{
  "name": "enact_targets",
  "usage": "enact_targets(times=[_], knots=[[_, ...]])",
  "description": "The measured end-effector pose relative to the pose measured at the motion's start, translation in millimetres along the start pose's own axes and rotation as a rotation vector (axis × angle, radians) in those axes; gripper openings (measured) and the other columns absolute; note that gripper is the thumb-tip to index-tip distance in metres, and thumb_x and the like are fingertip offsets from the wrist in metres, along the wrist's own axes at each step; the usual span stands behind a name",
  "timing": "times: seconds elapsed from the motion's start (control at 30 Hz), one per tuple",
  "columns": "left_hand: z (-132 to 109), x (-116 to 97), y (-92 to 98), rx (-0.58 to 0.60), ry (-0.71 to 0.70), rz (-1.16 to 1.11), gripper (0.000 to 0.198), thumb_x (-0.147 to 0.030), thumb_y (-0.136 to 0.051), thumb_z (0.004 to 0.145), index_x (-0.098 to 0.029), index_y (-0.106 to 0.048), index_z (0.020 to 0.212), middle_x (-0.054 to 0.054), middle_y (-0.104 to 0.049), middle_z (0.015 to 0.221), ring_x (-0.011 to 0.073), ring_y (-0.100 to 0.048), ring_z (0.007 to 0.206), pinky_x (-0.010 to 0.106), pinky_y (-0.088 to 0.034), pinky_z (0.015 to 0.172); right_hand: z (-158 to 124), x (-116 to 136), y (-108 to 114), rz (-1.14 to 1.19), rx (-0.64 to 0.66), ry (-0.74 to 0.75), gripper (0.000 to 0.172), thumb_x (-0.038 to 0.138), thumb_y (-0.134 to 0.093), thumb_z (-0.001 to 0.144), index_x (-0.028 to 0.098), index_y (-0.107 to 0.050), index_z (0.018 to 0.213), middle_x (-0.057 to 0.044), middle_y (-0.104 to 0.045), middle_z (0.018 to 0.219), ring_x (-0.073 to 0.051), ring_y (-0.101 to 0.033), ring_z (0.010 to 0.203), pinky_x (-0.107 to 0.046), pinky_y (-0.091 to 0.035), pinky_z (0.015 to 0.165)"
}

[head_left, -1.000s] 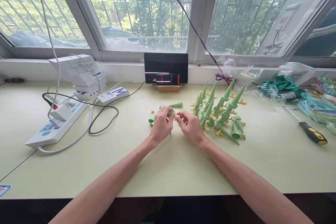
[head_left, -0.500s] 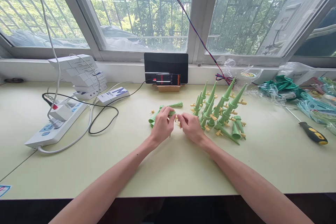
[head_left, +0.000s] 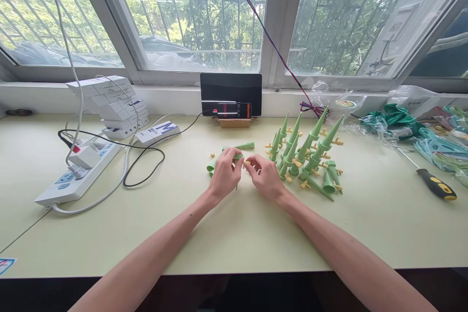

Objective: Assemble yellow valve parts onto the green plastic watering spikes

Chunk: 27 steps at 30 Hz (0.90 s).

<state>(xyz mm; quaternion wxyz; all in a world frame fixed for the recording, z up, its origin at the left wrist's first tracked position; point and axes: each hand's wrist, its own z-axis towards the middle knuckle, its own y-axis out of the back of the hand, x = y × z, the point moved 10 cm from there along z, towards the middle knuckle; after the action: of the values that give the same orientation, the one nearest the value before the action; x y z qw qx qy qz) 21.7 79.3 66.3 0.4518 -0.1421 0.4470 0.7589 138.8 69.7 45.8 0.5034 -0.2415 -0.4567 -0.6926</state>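
Observation:
My left hand (head_left: pixel 224 175) is closed round a green plastic cone spike (head_left: pixel 237 157) over the middle of the pale green table (head_left: pixel 226 234). My right hand (head_left: pixel 263 175) sits right beside it, its fingertips pinching a small yellow valve piece (head_left: pixel 247 162) held against the spike. Two more green spikes (head_left: pixel 241 146) lie just behind my left hand. To the right of my right hand stands a cluster of several green spikes with yellow valves (head_left: pixel 307 153), some upright and some lying down.
A white power strip (head_left: pixel 78 170) with cables and stacked white boxes (head_left: pixel 109 105) sit at the left. A phone on a stand (head_left: pixel 234 109) leans against a dark tablet at the back. A screwdriver (head_left: pixel 435 187) and plastic bags (head_left: pixel 395 119) lie at the right.
Both hands stay almost in place; the right fingertips have shifted slightly against the spike held by the left hand.

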Motion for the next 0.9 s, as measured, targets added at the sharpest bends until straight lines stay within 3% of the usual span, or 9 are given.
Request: enact_targets(times=[0.27, 0.47, 0.6, 0.9], knots=[[-1, 1, -2.0, 0.009, -0.002, -0.023, 0.004, -0.022, -0.051, 0.091, -0.021, -0.055, 0.09, 0.003, -0.059, 0.091, 0.0135, -0.058, 0.068, 0.027, -0.048, 0.055, 1, -9, -1, -0.06, 0.014, -0.061, 0.038, 0.045, -0.044, 0.097, 0.02, -0.054, 0.069, 0.001, -0.058, 0.059, -0.013, -0.052, 0.053, -0.027, -0.039, 0.055], [0, 0, -0.9, 0.007, 0.011, -0.01, 0.005, -0.021, -0.051, 0.091, -0.021, -0.055, 0.09, 0.003, -0.06, 0.092, 0.0132, -0.057, 0.068, 0.027, -0.048, 0.057, -1, -2, 0, -0.028, 0.007, -0.032, 0.025, 0.043, -0.051, 0.094, 0.019, -0.059, 0.091, -0.002, -0.065, 0.077, -0.013, -0.055, 0.058, -0.026, -0.043, 0.056], [-1, -1, -1.6, 0.015, 0.009, -0.018, 0.005, -0.022, -0.05, 0.092, -0.021, -0.054, 0.09, 0.004, -0.059, 0.092, 0.0144, -0.058, 0.07, 0.027, -0.048, 0.056, -1, 2, -1, -0.002, 0.021, -0.007, 0.022, 0.039, -0.05, 0.094, 0.019, -0.059, 0.092, -0.003, -0.065, 0.083, -0.013, -0.054, 0.057, -0.026, -0.044, 0.054], [-1, 2, -4.0, 0.021, 0.01, -0.015, 0.004, -0.022, -0.051, 0.091, -0.022, -0.055, 0.09, 0.002, -0.059, 0.091, 0.0134, -0.058, 0.067, 0.027, -0.047, 0.056, 0, -10, -3, -0.043, 0.031, -0.043, 0.034, 0.042, -0.045, 0.097, 0.021, -0.055, 0.073, 0.001, -0.058, 0.059, -0.014, -0.05, 0.052, -0.027, -0.039, 0.054]])
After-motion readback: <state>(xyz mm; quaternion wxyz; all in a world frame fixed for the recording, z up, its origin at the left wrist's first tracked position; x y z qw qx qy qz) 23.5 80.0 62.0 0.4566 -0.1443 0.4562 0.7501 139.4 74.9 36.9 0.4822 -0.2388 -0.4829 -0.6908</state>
